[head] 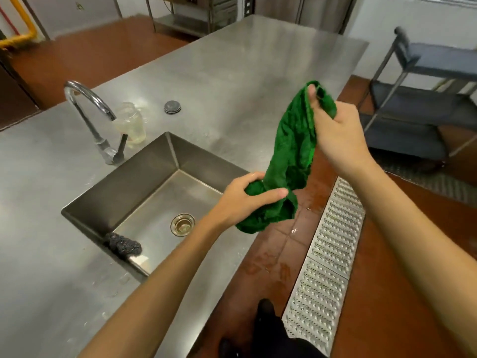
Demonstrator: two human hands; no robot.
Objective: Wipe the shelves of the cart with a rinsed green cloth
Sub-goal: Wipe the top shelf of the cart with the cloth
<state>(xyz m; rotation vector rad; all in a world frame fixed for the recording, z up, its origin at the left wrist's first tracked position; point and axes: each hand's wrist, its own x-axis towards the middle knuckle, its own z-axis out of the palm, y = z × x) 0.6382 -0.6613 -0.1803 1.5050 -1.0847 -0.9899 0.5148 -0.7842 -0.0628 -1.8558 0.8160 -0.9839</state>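
Fingers (254, 177) of the left hand (242, 202) curl over the bunched lower end of the crumpled dark green terry cloth (294, 151), with the thumb lying across the front, so this hand is clamped on the fabric. At one o'clock from it, the right hand (340, 135) pinches the cloth's upper end, its thumb pointing up against the fabric and the other fingers folded behind. The cloth hangs stretched between the two hands, over the near right edge of the brushed steel counter (232, 68) and the wet red tiled floor, with a loose tail drooping below the left hand. Both forearms reach forward, the right one raised higher with its wrist bent down.

From the drips on the floor, the rinse looks done and this is the wringing or shaking-out step. Wiping seems not yet begun. The next move calls for turning to the grey tubular-frame shelf cart (418, 99), well apart at two o'clock, and spreading the cloth flat. The square steel sink (144, 177) lies at nine o'clock.
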